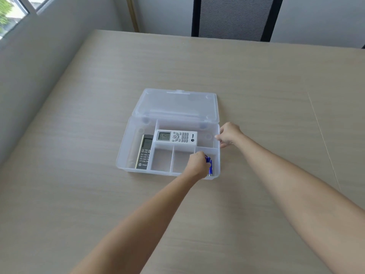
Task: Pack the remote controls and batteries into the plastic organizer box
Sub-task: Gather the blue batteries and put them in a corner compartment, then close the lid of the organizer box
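Two remote controls were already in the plastic organizer box [126, 155] at centre frame: the white remote [176, 137] lay crosswise in the long upper compartment, the dark remote [144, 152] lengthwise in the tall left one, each in the slot that matched its length. My left hand [197, 165] was curled over the lower-right compartment with its fingers closed on the blue batteries [209, 165]; how many it held I could not tell, as the hand covered part of them. That small cell seemed the fitting place, since its walls would stop them rolling. My right hand [229, 135] pinched the box's right rim with narrowed fingers, in my judgement to keep the light box from sliding. The lid [175, 104] lay open and tipped back toward the upper frame, leaving the approach from below unobstructed. Two lower middle compartments stood unused. The table [266, 95] offered open room on every side, with its edges well away from the box.
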Demonstrator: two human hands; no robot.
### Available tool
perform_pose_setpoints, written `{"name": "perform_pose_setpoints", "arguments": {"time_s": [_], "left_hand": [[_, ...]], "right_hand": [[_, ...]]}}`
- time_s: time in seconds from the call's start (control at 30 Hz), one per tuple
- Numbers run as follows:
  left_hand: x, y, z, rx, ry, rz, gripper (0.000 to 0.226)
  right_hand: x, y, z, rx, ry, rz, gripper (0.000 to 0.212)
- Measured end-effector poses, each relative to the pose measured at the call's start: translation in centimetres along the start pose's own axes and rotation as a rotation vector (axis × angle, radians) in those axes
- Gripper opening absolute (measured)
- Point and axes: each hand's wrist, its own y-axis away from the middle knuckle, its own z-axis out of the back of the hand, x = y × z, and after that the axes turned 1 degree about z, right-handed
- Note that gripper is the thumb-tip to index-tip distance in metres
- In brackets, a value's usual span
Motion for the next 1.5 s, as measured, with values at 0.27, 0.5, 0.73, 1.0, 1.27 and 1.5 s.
{"name": "perform_pose_setpoints", "arguments": {"time_s": [0.27, 0.5, 0.73, 1.0, 1.27, 1.5], "left_hand": [[-1.1, -1.8, -2.9, -0.088, -0.148, 0.169, 0.027], [1.0, 1.2, 1.7, -0.297, -0.051, -0.067, 0.034], [12.2, 3.2, 7.8, -0.298, -0.402, 0.145, 0.117], [13.7, 3.2, 8.1, -0.249, -0.365, 0.106, 0.132], [13.4, 2.6, 7.7, -0.226, -0.365, 0.137, 0.131], [11.1, 5.3, 11.8, -0.367, 0.988, 0.05, 0.064]], "right_hand": [[-0.5, -0.7, 0.0, 0.027, -0.093, 0.011, 0.023], [-0.3, -2.6, 0.7, 0.052, -0.227, -0.025, 0.057], [3.3, -7.0, 1.6, -0.072, -0.605, 0.016, 0.061], [4.5, -8.1, 0.5, -0.08, -0.407, -0.074, 0.028], [3.5, -6.1, 1.3, -0.214, -0.409, 0.152, 0.033], [1.5, 1.7, 4.2, 0.208, -1.458, 0.163, 0.023]]}}
